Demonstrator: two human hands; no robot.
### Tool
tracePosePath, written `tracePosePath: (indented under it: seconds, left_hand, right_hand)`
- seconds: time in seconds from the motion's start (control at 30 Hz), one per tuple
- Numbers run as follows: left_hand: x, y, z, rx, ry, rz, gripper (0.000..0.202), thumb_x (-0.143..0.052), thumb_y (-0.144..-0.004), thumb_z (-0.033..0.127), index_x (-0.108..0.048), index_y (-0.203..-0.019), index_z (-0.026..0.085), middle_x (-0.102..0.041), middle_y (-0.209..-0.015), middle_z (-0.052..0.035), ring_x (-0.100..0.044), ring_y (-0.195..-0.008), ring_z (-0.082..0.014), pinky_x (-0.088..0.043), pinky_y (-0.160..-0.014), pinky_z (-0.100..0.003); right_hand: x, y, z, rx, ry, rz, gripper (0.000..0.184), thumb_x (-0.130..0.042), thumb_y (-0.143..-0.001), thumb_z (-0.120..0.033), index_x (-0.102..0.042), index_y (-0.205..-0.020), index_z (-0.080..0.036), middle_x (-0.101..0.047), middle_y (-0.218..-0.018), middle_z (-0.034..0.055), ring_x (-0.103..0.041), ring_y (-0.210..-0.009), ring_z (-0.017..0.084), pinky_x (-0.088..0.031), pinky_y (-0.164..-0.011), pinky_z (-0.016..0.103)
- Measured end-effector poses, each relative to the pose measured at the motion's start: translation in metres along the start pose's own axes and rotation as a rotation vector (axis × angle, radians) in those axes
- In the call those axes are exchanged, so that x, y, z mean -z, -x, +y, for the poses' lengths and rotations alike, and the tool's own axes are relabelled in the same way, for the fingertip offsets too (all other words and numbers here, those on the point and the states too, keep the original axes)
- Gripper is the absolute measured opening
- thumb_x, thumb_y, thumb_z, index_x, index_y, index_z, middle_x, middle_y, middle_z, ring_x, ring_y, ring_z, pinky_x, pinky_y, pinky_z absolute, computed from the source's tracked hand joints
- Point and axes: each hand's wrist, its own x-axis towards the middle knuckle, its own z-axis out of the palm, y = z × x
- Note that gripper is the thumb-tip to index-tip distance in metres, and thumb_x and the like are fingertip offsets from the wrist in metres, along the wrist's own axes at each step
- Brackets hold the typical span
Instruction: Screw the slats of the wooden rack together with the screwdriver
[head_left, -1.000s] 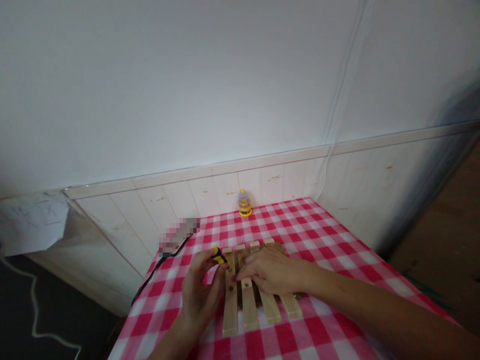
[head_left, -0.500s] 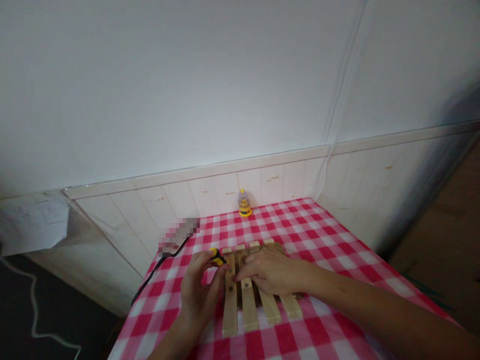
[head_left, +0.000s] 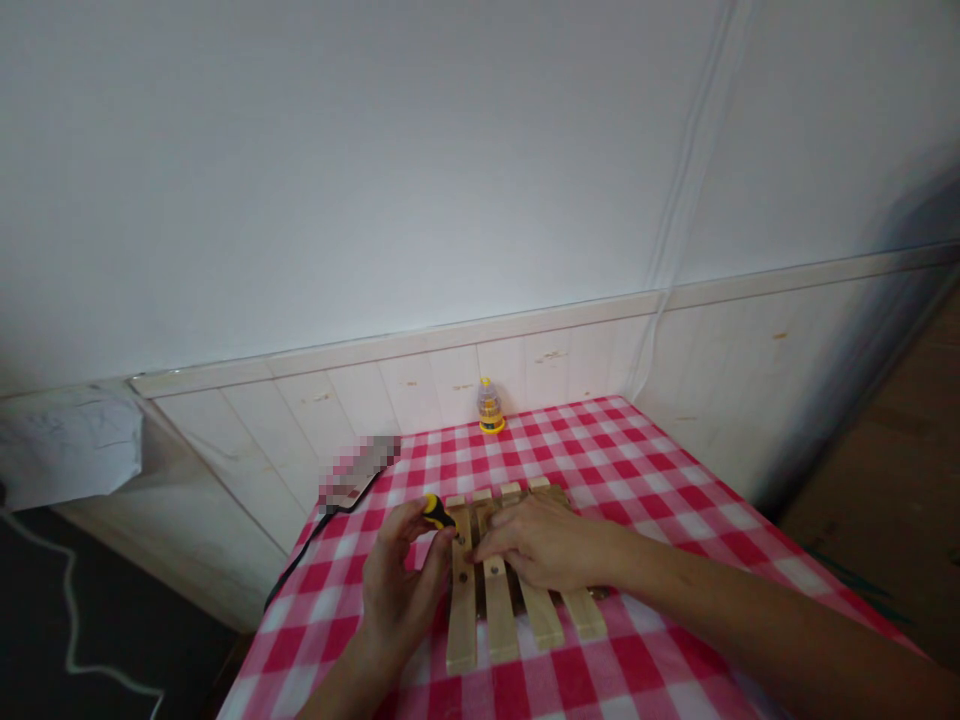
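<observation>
The table [head_left: 675, 500], covered in a red-and-white checked cloth, stands in a corner against pale wall panelling; the cloth is loose fabric and in my judgement could slip under sideways load. The wooden slat rack [head_left: 517, 600] lies flat on the cloth at about the 6 o'clock part of the table, its four slats running toward 12 o'clock. The right hand [head_left: 544, 545] rests palm-down across the slats, fingers spread and released, pressing rather than grasping. The left hand [head_left: 401, 580], at 9 o'clock of the rack, has its fingers clenched around the yellow-and-black screwdriver [head_left: 436, 513], whose tip meets the leftmost slat near a screw; the tip itself is too small to make out. Risk noted: the right fingertips lie just beside the tool tip, so a slip off the screw head would likely strike them or gouge the slat. A blurred object with a black cable [head_left: 300, 570] sits at 10 o'clock by the table edge; snagging the cable could drag it off. A small yellow bottle [head_left: 490, 407] stands at 12 o'clock, well apart.
</observation>
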Motion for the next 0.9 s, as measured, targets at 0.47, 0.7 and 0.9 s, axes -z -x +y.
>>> tracePosePath:
  seconds: [0.47, 0.7, 0.9]
  left_hand:
    - [0.0033, 0.0051, -0.0042, -0.03, -0.085, -0.008, 0.047, -0.08, -0.091, 0.015, -0.062, -0.133, 0.027, -0.071, -0.117, -0.0061, -0.078, -0.097, -0.0195, -0.069, -0.079, -0.031]
    - [0.0042, 0.0026, -0.005, -0.04, -0.084, 0.005, 0.045, -0.081, -0.091, 0.016, -0.062, -0.13, 0.027, -0.071, -0.113, -0.0038, -0.077, -0.091, -0.0166, -0.068, -0.075, -0.027]
    - [0.002, 0.0028, 0.0012, 0.014, -0.033, 0.005, 0.042, -0.078, -0.094, 0.019, -0.061, -0.132, 0.026, -0.071, -0.114, -0.0056, -0.078, -0.093, -0.0175, -0.069, -0.076, -0.027]
  right_hand:
    - [0.002, -0.0007, 0.0, 0.003, 0.013, -0.015, 0.042, -0.05, -0.098, -0.014, -0.082, -0.122, -0.029, -0.084, -0.107, 0.005, -0.076, -0.101, 0.025, -0.051, -0.08, 0.035]
    - [0.0016, 0.0009, 0.0003, 0.004, -0.028, 0.015, 0.046, -0.05, -0.097, -0.011, -0.081, -0.125, -0.031, -0.084, -0.112, 0.0022, -0.076, -0.104, 0.022, -0.051, -0.084, 0.032]
    - [0.0016, 0.0015, -0.0004, -0.006, -0.027, 0.006, 0.045, -0.052, -0.096, -0.01, -0.081, -0.125, -0.03, -0.084, -0.112, 0.0028, -0.076, -0.104, 0.022, -0.05, -0.087, 0.033]
